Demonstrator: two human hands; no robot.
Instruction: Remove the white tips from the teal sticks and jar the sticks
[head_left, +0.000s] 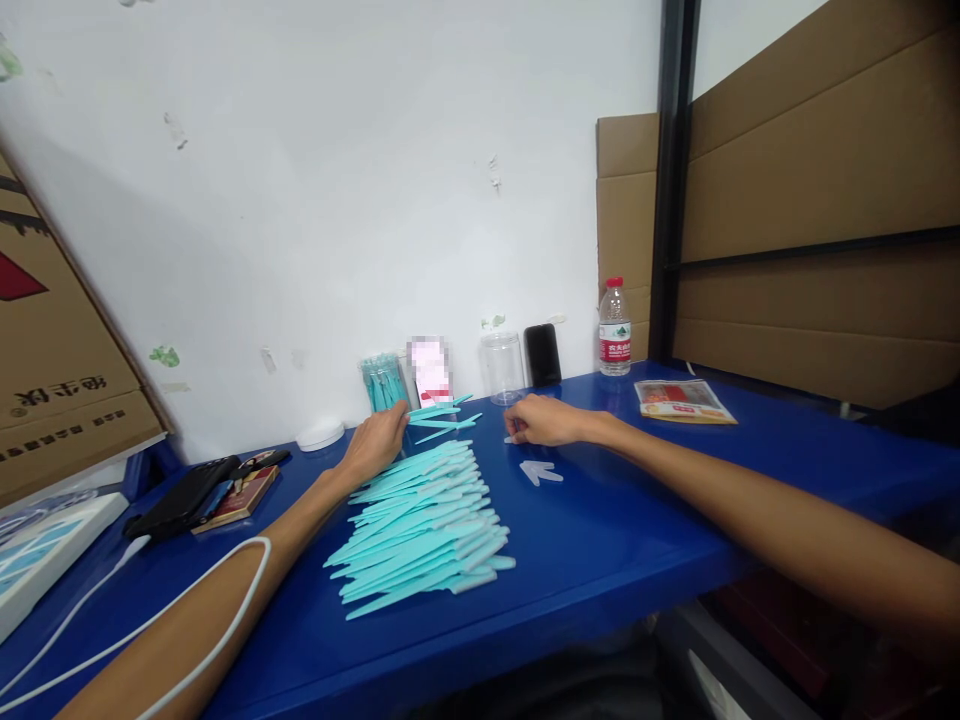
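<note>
Frame centre: my right hand [547,420] pinches a translucent piece [509,440], best gripped lightly; left hand [379,440], hold I cannot tell.

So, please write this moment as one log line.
left hand: at turquoise sticks | right hand: curled near translucent pieces | clear jar: upright on blue table

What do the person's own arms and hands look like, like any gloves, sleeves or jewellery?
The left hand and right hand are ungloved. The left forearm and right forearm are bare too, with no sleeve, watch or bracelet in view. A white cable loops across the left forearm. A thin ring would be too small to rule out.
</note>
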